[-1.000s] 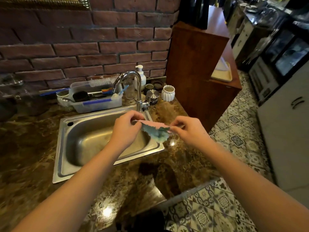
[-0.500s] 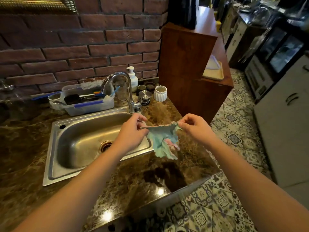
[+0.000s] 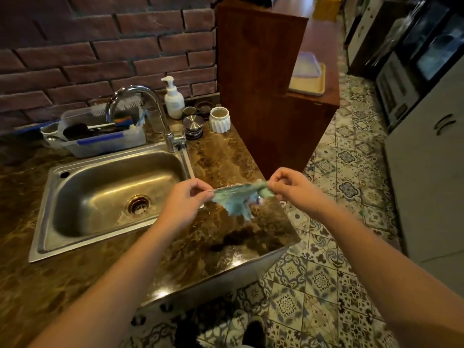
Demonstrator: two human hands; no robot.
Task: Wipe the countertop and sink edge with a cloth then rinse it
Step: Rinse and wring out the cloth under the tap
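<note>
As hands (image 3: 187, 198) spread, cloth (image 3: 236, 198) stretched wider

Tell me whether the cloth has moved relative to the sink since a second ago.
Yes. The cloth was over the sink's right front corner; now it hangs right of it, over the countertop.

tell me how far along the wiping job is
Done: nothing clearly; I can't tell whether the countertop has been wiped. In hand: the left hand and right hand pinch the cloth stretched in the air above the countertop. Left: wiping the sink edge, then rinsing; no water runs from the tap.
</note>
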